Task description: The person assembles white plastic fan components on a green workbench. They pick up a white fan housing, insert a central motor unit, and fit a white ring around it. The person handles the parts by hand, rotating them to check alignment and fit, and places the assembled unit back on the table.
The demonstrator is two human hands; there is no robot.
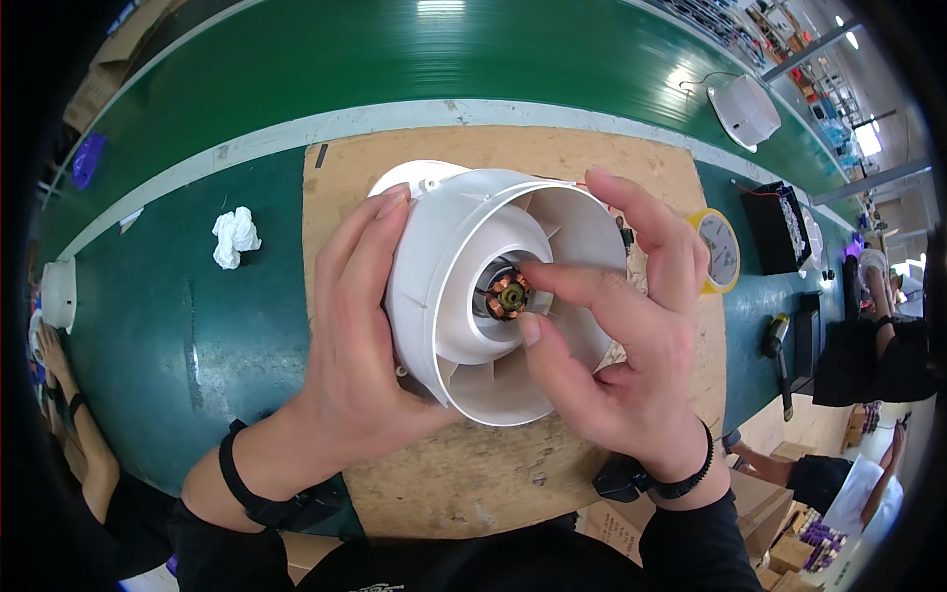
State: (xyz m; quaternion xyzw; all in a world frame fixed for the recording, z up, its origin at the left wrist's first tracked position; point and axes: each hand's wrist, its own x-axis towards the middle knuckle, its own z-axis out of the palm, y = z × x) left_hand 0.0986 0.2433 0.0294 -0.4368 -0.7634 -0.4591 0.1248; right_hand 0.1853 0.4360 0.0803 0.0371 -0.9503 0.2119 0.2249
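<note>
Left hand: your left hand (360, 335) is wrapped around the outer wall of the white fan housing (464, 247), fingers spread up its left side, palm pressed against it and holding it.
Right hand: your right hand (631, 340) is curled over the housing's open right rim; the index finger reaches in toward the centre and the thumb lies across the lower vanes, so it grips the housing too.
Fan housing: a round white plastic duct-fan body, mouth tilted toward you, held between both hands just above the board.
Hub: the motor hub (509, 295), copper windings around a brass centre, sits deep in the middle, touching or just short of your right fingertip; you cannot tell which.
Vanes: white vanes (493, 380) radiate from the hub to the wall.
Wristbands: a black band on each wrist.
Board: a worn wooden board (473, 474) lies under the hands on the bench.
Bench: the green bench surface (227, 335) surrounds the board, with a pale strip along its far edge.
Rag: a crumpled white rag (235, 237) lies on the green, well left of the board.
Tape roll: a yellow tape roll (722, 252) sits just beyond your right hand.
Black tray: a black tray (779, 227) stands right of the tape.
Second housing: another white fan housing (745, 111) rests far right on the belt.
Screwdriver: a powered screwdriver (777, 350) lies near the bench's right edge.
</note>
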